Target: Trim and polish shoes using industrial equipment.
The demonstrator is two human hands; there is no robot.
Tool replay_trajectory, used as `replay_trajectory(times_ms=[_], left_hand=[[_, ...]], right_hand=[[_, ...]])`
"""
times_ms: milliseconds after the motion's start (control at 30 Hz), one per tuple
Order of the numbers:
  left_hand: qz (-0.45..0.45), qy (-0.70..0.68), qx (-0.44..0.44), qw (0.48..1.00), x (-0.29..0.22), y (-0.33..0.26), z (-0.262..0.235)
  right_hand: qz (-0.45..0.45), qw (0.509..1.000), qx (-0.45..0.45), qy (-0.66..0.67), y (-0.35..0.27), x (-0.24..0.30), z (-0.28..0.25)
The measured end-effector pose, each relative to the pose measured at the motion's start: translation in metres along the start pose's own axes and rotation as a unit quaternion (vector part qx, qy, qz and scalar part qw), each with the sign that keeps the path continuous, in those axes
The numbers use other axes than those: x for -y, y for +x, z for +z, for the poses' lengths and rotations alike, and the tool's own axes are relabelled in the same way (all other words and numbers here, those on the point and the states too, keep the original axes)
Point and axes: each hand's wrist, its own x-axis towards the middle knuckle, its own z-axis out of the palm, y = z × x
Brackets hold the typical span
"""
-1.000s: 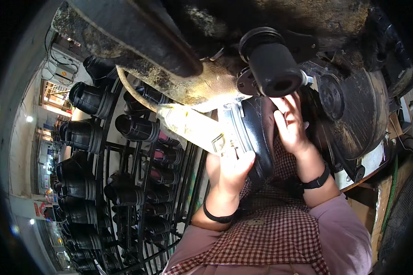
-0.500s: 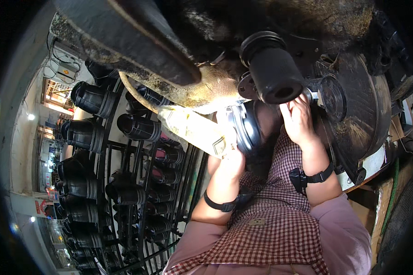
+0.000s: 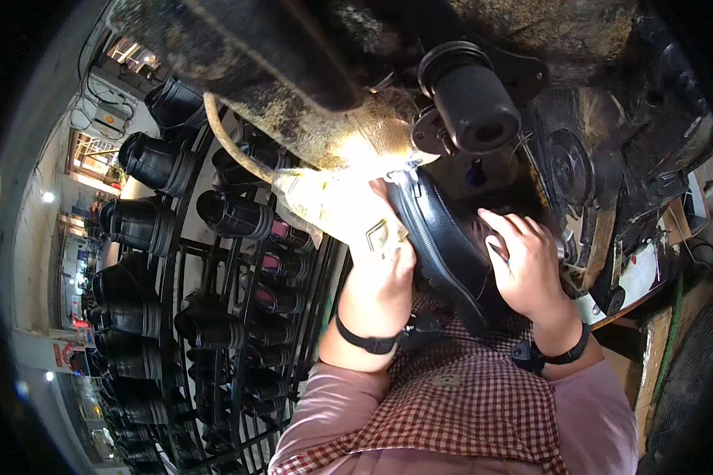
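A black shoe (image 3: pixel 452 241) with a ridged sole edge stands tilted under the machine's lit working end (image 3: pixel 408 162), its sole side to the left. My left hand (image 3: pixel 384 269) is closed at the sole side of the shoe. A pale, cloth-like piece (image 3: pixel 325 207), washed out by the lamp, covers part of its fingers. My right hand (image 3: pixel 524 265) is beside the shoe's other side, fingers stretched and thumb apart. Whether its fingertips touch the shoe I cannot tell. Above both hands hangs a black cylindrical machine part (image 3: pixel 477 103).
On the left, a dark metal rack (image 3: pixel 176 261) carries rows of black shoes (image 3: pixel 230 214). The worn machine body (image 3: pixel 547 32) spans the top, with a round wheel-like part (image 3: pixel 570 166) at right. A green cord (image 3: pixel 673 340) runs down the far right.
The shoe has swung so that its length points down toward my apron. My right hand has left the machine's wheel side and come lower, beside the shoe. My left hand has shifted slightly.
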Motion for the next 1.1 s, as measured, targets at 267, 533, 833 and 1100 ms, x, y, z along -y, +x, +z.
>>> replay_trajectory(times_ms=[267,533,833,1100], left_hand=[[0.053,-0.06,0.058,0.995,-0.011,-0.012,-0.013],[0.101,0.264,0.274,0.919,0.025,-0.115,-0.071],[0.054,0.285,0.21,0.934,-0.005,-0.09,-0.063],[0.025,0.241,0.212,0.947,-0.031,-0.051,-0.043]], right_hand=[[-0.043,0.994,0.016,0.096,0.004,0.022,-0.018],[0.028,0.941,0.042,0.336,0.008,0.014,-0.02],[0.052,0.859,-0.024,0.509,0.003,0.007,-0.009],[-0.031,0.923,-0.052,0.38,0.002,0.004,0.006]])
